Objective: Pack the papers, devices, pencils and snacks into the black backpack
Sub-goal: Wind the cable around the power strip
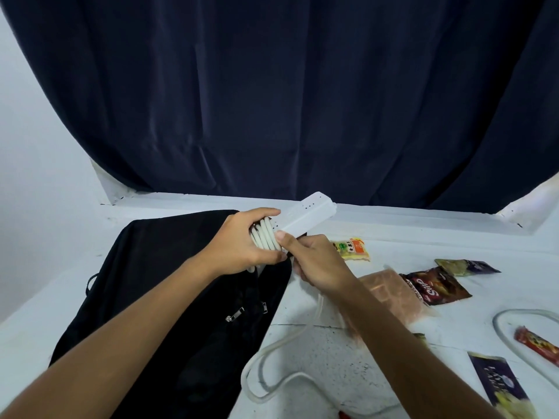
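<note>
- Head view: the left hand (242,243) has its grip curled round the coiled turns of cord on the white power strip (305,217), held just above the black backpack (157,297).
- Right hand (314,264) pinches the cord (272,385) near the coil, thumb up; the loose length trails across the surface (332,358).
- To do well: feed each turn snug beside the last, keep light tension, and stop the tail snagging the snack packets (435,285).
- Both forearms reach forward, wrists close together.
</note>
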Demonstrator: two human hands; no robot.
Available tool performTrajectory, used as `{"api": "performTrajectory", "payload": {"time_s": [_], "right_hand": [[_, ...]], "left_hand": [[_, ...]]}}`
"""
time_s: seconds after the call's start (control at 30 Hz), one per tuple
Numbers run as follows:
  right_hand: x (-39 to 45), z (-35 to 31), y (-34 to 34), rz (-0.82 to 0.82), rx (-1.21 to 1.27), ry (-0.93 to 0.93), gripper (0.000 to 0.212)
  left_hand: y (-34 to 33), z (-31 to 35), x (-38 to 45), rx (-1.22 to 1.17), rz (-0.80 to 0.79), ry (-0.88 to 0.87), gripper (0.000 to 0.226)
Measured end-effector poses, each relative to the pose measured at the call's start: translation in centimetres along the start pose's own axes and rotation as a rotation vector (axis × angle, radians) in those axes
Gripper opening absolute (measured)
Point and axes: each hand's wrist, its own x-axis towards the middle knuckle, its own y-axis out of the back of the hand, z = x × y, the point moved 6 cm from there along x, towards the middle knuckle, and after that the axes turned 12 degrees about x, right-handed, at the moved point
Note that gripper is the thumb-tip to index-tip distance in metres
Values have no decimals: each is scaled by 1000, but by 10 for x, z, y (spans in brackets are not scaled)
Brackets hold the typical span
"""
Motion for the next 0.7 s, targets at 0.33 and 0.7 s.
{"api": "performTrajectory", "payload": {"time_s": [0.33,0.7], "right_hand": [[-15,6,-10,-109,225,-207,22],[-33,-32,7,-121,-22,37,15]], "left_hand": [[5,0,8,491,183,-32,68],[30,-41,22,947,54,-12,80]]}}
